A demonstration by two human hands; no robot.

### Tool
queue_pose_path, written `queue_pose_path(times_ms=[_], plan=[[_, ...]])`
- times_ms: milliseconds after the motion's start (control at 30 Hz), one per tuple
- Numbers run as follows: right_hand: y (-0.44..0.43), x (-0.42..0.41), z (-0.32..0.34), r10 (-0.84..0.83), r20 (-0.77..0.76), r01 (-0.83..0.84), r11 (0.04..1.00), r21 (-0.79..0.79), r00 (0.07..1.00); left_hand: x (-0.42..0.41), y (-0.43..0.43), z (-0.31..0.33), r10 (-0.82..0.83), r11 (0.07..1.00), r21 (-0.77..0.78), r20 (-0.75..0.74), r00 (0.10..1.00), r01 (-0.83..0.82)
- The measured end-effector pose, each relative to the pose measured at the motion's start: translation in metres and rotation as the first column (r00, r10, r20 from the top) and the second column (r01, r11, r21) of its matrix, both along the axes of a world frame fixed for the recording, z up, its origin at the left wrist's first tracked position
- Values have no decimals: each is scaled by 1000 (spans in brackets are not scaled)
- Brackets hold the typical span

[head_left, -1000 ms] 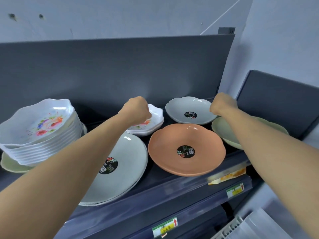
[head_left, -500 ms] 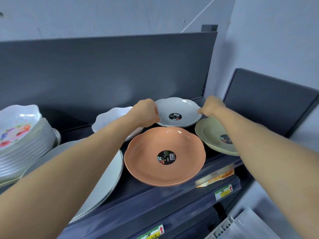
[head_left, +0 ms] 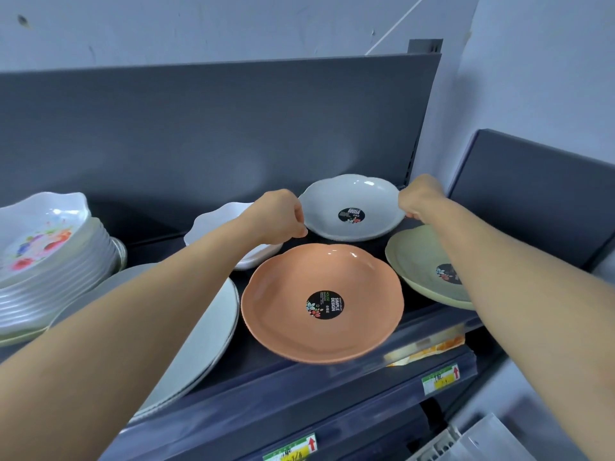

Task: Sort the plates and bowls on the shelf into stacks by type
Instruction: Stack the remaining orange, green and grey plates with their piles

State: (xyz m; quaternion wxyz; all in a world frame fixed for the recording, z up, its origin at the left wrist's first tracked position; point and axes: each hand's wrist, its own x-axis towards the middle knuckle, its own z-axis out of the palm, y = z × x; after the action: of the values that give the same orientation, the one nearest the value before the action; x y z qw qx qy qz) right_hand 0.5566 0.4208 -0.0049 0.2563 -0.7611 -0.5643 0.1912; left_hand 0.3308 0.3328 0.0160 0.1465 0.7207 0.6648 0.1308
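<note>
A grey scalloped bowl [head_left: 332,201] with a black sticker sits at the back of the dark shelf [head_left: 273,371]. My left hand [head_left: 278,216] pinches its left rim and my right hand [head_left: 420,196] grips its right rim. In front lies an orange bowl [head_left: 286,294]. A pale green bowl [head_left: 412,264] is to the right, partly under my right forearm. A white floral bowl [head_left: 213,221] sits behind my left arm. A stack of floral bowls [head_left: 50,257] stands at the far left, and large grey plates [head_left: 206,334] lie under my left arm.
A dark back panel [head_left: 216,134] closes the shelf behind the dishes, and a second dark panel [head_left: 532,194] stands at the right. Price tags [head_left: 441,379] hang on the shelf's front edge. White plastic items [head_left: 466,440] show at the bottom right.
Both hands have closed in on the grey bowl's rims; the left hand moved right from over the white floral bowl. The view has shifted, pushing the floral stack toward the left edge.
</note>
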Motion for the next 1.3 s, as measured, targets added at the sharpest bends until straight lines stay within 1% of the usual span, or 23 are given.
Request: queue_pose_path(times_ms=[167,333,633,833,933,1033,1167,1300], plan=[[-12,4,15,-54,-85,58,997,53,995,-4,-10,4,-3,1000,18,-24,1000,3],[-34,-11,30,-67,-127,78,993,87,990,-28,-28,14,65,997,28,1,998,-65],[-88,-80,53,-7,-67,15,992,124,998,-100,-90,27,176,984,38,-6,984,-176],[-127,-135,51,59,-75,-49,990,129,995,-155,-135,27,236,972,0,-69,969,-236],[-145,-155,46,79,-69,-70,991,117,994,-173,-152,25,241,970,14,-64,968,-241],[-163,-172,41,118,-36,-115,989,90,992,-189,-165,24,265,962,78,-45,963,-261],[-183,-192,31,177,4,-177,984,18,984,-206,-179,26,292,945,162,-15,956,-286],[-200,-206,21,207,59,-204,977,-58,976,-209,-191,22,281,945,178,-8,960,-275]])
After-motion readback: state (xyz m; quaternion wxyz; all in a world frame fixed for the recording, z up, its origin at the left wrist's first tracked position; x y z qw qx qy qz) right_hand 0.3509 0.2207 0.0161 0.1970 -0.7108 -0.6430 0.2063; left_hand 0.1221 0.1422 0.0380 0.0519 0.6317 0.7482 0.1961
